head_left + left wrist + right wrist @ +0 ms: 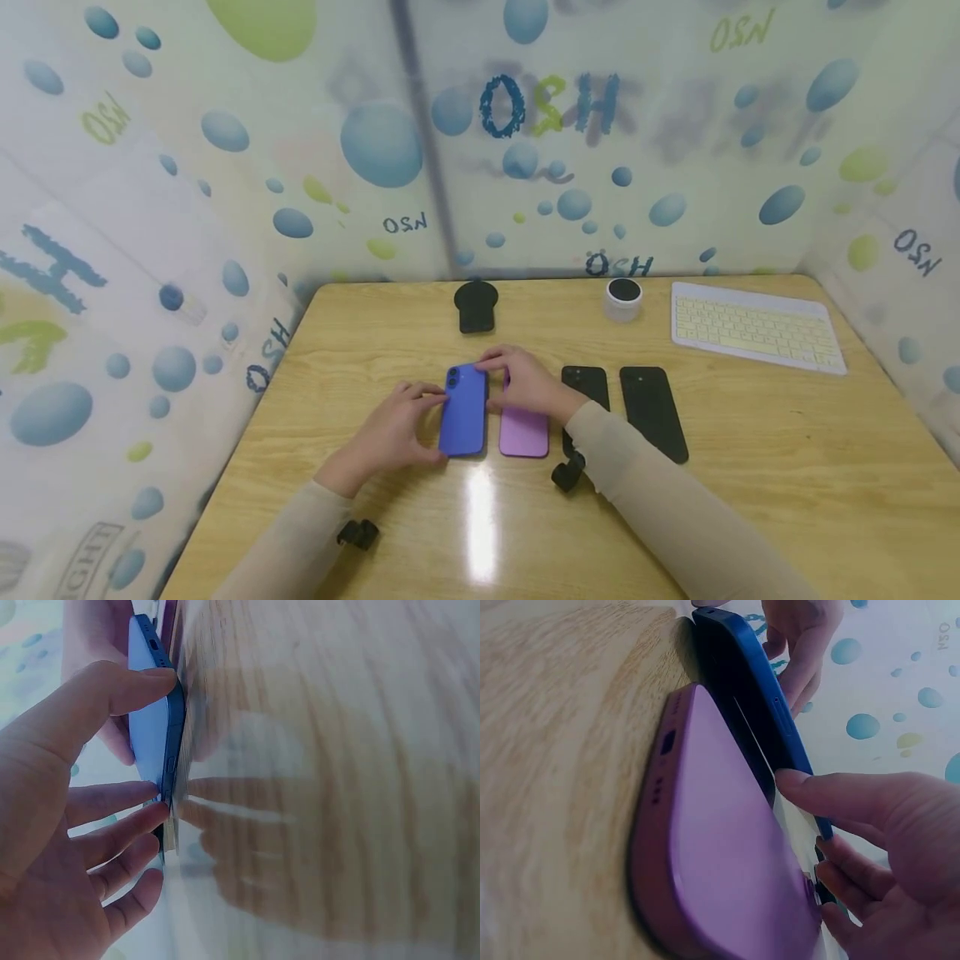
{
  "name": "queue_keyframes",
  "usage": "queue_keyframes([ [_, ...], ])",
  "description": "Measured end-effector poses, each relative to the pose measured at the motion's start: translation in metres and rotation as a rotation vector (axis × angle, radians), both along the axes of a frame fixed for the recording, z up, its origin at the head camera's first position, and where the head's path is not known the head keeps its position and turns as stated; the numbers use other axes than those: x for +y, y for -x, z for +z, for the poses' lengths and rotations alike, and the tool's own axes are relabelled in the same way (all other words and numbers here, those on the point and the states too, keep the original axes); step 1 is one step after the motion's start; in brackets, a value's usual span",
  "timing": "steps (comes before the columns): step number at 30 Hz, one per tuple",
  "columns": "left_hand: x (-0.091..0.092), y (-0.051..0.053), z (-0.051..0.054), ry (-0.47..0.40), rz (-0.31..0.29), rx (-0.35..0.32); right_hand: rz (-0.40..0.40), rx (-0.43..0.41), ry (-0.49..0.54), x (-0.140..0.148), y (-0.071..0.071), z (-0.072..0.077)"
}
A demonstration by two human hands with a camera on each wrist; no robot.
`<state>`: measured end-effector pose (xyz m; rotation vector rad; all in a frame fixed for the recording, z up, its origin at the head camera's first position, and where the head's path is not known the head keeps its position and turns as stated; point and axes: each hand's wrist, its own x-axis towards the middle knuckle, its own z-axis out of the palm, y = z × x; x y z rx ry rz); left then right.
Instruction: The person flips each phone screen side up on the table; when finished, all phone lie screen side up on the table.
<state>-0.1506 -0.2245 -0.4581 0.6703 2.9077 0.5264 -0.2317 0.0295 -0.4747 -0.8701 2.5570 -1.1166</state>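
Both hands hold a blue smartphone [463, 417], its camera side facing up. My left hand [395, 429] has its thumb at the phone's lower left corner and its fingertips along the left side. At the upper right, my right hand [528, 385] grips the phone with its thumb on the side edge and fingers at the top. In the right wrist view the near edge of the blue phone [769, 686] is raised off the table. Just right of it lies a purple smartphone [524, 433], partly covered by the right hand.
Two black smartphones [652, 412] lie to the right, one partly beneath the right forearm. Behind them are a black flat-based object [476, 308], a white cylinder with a dark top [622, 302] and a white keyboard [757, 327]. The wooden table [810, 467] meets patterned walls.
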Motion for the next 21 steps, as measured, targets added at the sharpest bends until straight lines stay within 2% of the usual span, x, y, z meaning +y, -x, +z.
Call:
queue_keyframes([
  [12, -0.0011, -0.0002, -0.0016, -0.066, -0.023, -0.023, -0.001, -0.033, 0.076, 0.0052, -0.0046, 0.0082],
  [21, 0.0014, -0.0011, -0.0026, -0.18, -0.028, -0.062, -0.013, -0.013, 0.102, 0.0054, -0.0075, 0.008],
])
